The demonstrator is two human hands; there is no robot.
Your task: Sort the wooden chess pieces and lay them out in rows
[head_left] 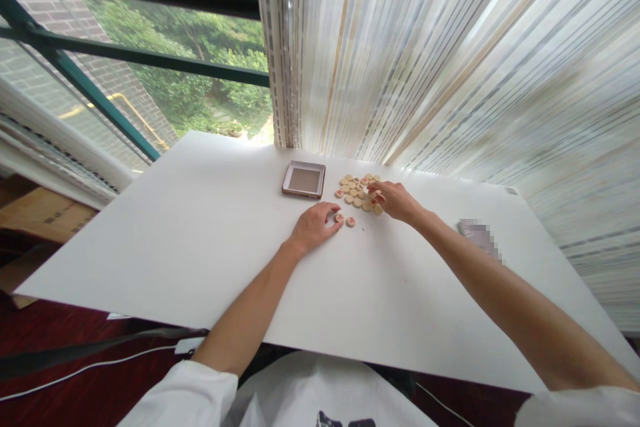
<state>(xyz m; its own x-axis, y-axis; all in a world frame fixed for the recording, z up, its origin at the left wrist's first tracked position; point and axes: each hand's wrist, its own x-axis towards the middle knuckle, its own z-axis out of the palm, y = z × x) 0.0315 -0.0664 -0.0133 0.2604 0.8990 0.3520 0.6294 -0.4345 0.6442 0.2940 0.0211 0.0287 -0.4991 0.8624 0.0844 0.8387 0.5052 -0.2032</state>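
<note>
White sleeves (185, 393) enter at the bottom of the view; both forearms are bare and reach forward over a white table (175, 247). Left hand (315, 227): palm down, fingers loosely curled, not clenched, holding nothing visible; fingertips just beside two xiangqi pieces (339, 218), which lie apart from the main group. Right hand (395, 201): palm down, fingers extended, tips among a cluster of pieces (357, 193); grasp on a piece cannot be told. Cluster lies near the table's far edge, right of centre. Square tray (303, 179) sits just left of it, also near the far edge. Pixelated flat item (479, 238) lies beyond the right forearm, toward the right edge. Further off: striped curtain (425, 47), green-framed window (150, 60), trees (200, 73) outside.
</note>
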